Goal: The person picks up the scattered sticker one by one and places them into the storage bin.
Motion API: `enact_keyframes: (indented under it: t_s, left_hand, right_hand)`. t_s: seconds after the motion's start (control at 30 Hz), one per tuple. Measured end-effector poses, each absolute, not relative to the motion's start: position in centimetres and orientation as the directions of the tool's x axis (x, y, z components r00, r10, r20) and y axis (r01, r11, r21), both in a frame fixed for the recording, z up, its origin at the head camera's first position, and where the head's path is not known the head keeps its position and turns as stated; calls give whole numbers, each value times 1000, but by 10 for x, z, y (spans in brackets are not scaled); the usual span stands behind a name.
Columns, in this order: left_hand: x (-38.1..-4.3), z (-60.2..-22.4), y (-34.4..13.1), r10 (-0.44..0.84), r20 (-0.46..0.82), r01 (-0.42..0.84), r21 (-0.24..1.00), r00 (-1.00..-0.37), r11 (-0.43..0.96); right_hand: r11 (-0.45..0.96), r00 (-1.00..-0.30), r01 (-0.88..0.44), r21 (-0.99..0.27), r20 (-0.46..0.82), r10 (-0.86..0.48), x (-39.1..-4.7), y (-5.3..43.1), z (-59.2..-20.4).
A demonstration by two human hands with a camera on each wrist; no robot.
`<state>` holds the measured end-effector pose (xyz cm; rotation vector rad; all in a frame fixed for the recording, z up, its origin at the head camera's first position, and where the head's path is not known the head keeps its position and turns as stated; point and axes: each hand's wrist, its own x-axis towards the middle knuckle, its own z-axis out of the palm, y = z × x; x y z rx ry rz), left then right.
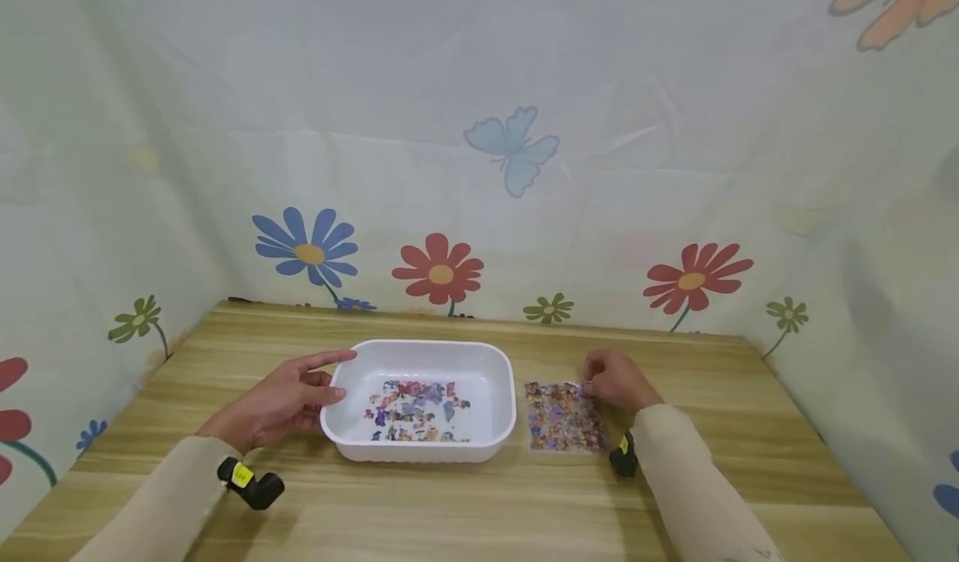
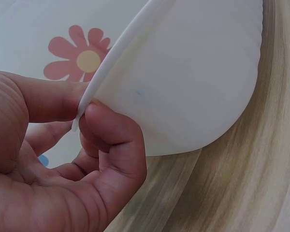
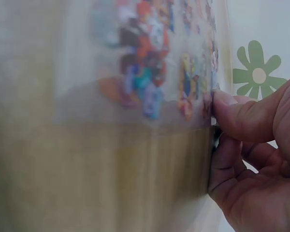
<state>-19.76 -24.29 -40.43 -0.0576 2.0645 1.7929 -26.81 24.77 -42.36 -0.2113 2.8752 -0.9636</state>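
the pale backdrop (image 1: 360, 71) is largest, rising beyond both grips and wrapping round to either side of them. the wood-grain worktop (image 1: 449, 512) comes next, spreading beneath the grips and out toward the wearer.

the white tub (image 1: 419, 452) stands on the worktop between the two grips, just to the right of the left one and well apart from the right one. the left sleeve (image 1: 153, 508) and right sleeve (image 1: 697, 495), both beige, run back from the grips toward the wearer.

the left grip (image 1: 280, 400) is closed on the tub's left end, fingers and thumb on either side of the rim, as the left wrist view shows up close. the right grip (image 1: 618, 379) is at the far right corner of the sheet (image 1: 565, 419), pinching its edge between thumb and fingers; the right wrist view is partly blurred there. the sheet lies on the worktop, to the left of the right grip and nearer the wearer, covered in small coloured figures within a clear margin.

printed on the backdrop, beyond the left grip, is a blue flower (image 1: 309, 254); beyond the right grip, a red flower (image 1: 692, 281). a light blue butterfly (image 1: 517, 147) sits higher, between the grips.

a black camera with a yellow label is strapped behind each grip: the left camera (image 1: 258, 491) and the right camera (image 1: 623, 458). smallest are the coloured bits (image 1: 410, 412) scattered over the tub's floor, to the right of the left grip; their shapes are too small to make out.
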Motion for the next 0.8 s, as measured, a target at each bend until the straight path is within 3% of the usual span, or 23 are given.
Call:
enact_keyframes:
  t_s: [0.8]
  left_hand:
    - [-198, -404, -241, 220, -323, -280, 938, -920, 205]
  right_hand:
    - [710, -996, -85, -699, 30, -89, -261, 254, -438]
